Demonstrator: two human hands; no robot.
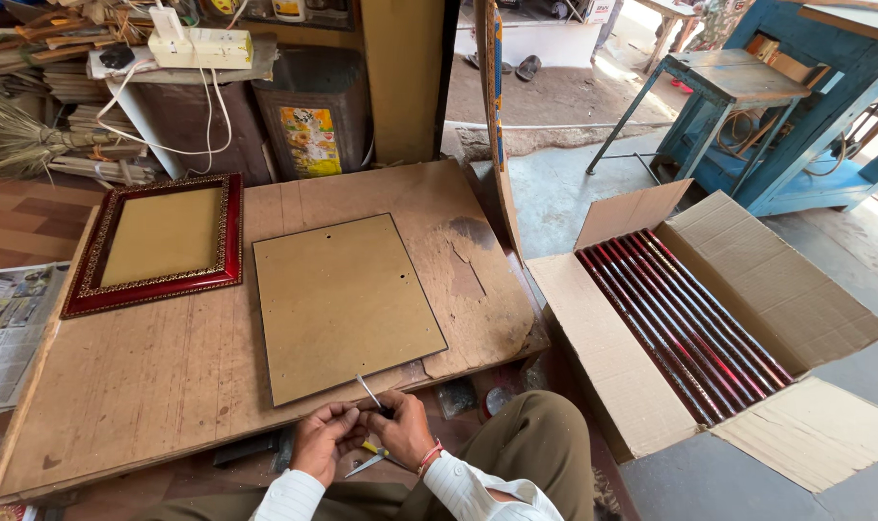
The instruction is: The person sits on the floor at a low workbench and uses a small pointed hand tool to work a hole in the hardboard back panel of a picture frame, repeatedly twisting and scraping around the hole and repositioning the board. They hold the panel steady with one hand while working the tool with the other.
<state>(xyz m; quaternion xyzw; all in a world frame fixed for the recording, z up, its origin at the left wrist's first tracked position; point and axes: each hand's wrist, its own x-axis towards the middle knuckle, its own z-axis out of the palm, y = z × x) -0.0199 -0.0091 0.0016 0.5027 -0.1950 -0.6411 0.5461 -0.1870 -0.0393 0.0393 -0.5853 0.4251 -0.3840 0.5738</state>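
Note:
My left hand (325, 439) and my right hand (400, 426) meet at the near edge of a low wooden board (149, 386). Together they pinch a thin metal tool (368, 391) that points up toward a square brown backing board (342, 304). The backing board lies flat in the middle of the wooden board. A red picture frame with gold trim (159, 241) rests at the far left of it. A small pair of pliers with yellow on the handle (369, 461) lies under my hands, near my knee.
An open cardboard box (641, 386) of long red mouldings (685, 323) stands on the floor to my right. Newspaper (10, 328) lies at the left. A dark tin (313, 111), a power strip (202, 46) and stacked sticks sit behind. Blue stools (718, 87) stand far right.

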